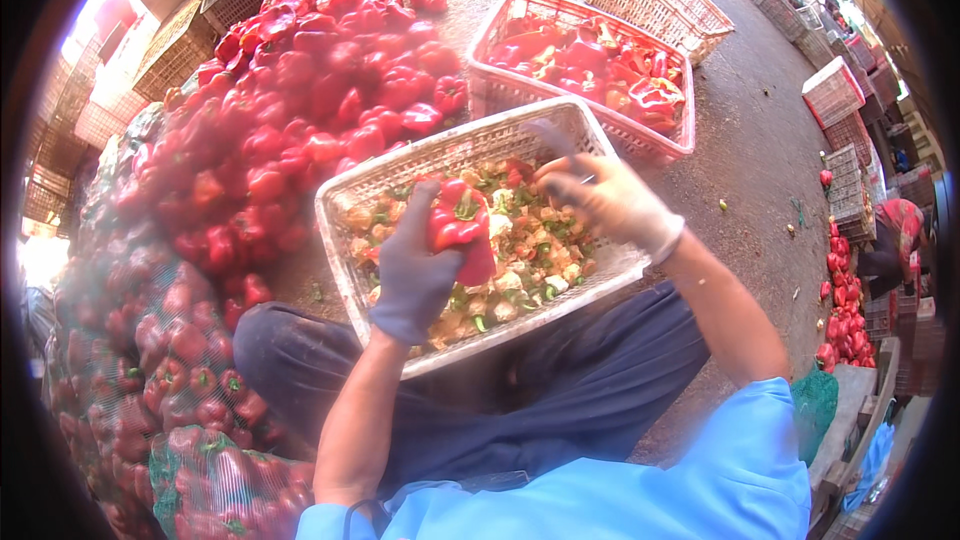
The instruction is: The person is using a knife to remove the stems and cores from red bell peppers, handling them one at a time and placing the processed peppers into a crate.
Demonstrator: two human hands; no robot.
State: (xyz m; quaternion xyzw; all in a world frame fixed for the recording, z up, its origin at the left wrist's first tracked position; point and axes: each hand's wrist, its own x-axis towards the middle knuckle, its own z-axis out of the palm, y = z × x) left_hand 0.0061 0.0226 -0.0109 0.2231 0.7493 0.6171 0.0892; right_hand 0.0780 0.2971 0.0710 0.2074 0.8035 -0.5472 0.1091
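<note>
My left hand point(412, 275), in a grey glove, is closed round a red bell pepper point(460, 218) with its green stem facing up. A knife point(549, 137) is gripped in my gloved right hand point(600, 198), its blade pointing up and left, apart from the pepper. Motion blurs the blade and the right fingers. Both hands are above a white plastic crate point(350, 309) that rests by my lap. Inside it lie many pale pepper cores point(520, 280) with green stems.
A large heap of red peppers point(290, 130) spreads on the left, with green mesh sacks of peppers point(225, 485) nearer me. Beyond my crate stands a pink crate point(683, 120) of cut peppers, beside another crate point(660, 0). A person point(893, 240) bends near peppers at far right.
</note>
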